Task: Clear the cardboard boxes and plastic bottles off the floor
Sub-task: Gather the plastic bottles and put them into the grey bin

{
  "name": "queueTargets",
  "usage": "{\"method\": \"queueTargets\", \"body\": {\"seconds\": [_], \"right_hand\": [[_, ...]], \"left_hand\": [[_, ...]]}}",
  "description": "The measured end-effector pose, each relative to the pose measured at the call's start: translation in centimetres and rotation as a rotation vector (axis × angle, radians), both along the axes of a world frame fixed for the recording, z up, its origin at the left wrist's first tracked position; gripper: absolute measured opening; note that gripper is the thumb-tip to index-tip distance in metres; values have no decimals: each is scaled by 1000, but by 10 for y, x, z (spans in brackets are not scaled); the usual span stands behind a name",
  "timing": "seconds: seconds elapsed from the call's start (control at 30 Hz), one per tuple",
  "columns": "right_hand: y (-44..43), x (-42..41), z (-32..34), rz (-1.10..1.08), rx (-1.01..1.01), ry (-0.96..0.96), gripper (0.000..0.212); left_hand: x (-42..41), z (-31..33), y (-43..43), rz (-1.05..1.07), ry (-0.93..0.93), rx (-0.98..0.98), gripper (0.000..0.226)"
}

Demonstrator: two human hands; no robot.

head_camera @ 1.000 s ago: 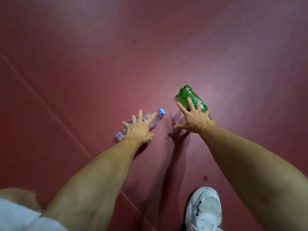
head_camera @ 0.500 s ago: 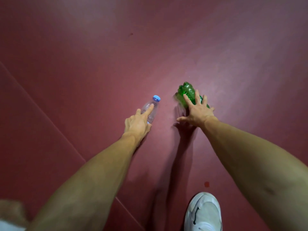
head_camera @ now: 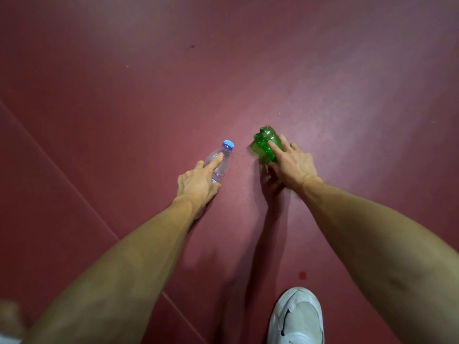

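In left fingers [head_camera: 215,161] clear bottle [head_camera: 224,155]; in right fingers [head_camera: 274,148] green bottle [head_camera: 263,140].

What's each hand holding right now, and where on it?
Left hand grips the clear bottle by its lower body, cap pointing away. Right hand grips the green bottle around its middle.

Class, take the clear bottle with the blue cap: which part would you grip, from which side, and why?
Grip the clear bottle round its middle, from above at the base end. It points away from the person, blue cap farthest, so the body lies nearest and its round barrel suits wrapped fingers. The left hand holds it so.
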State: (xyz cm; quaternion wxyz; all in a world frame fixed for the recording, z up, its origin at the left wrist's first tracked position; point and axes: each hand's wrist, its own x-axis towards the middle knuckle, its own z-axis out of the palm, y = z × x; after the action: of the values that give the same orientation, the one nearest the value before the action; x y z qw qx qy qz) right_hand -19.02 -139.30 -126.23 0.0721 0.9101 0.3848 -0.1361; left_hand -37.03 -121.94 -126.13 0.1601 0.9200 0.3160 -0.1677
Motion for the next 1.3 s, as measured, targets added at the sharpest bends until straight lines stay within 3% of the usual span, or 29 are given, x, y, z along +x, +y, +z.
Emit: {"method": "queueTargets", "body": {"seconds": [0.23,0.7,0.97,1.17,1.3], "right_hand": [[-9,8,9,-98,-83,136,90],[-3,-2,-2,-148,-49,79,86],[5,-34,4,-133,11,147,83],[19,-18,61,-88,111,119,82],[23,2,138,-80,132,94,84]], "left_hand": [[0,0,-2,0,-8,-1,75],[0,-2,5,24,-8,-46,76],[4,5,7,-6,42,-107,79],[8,46,-3,-110,49,-125,78],[28,117,-1,-127,-23,-93,76]]}}
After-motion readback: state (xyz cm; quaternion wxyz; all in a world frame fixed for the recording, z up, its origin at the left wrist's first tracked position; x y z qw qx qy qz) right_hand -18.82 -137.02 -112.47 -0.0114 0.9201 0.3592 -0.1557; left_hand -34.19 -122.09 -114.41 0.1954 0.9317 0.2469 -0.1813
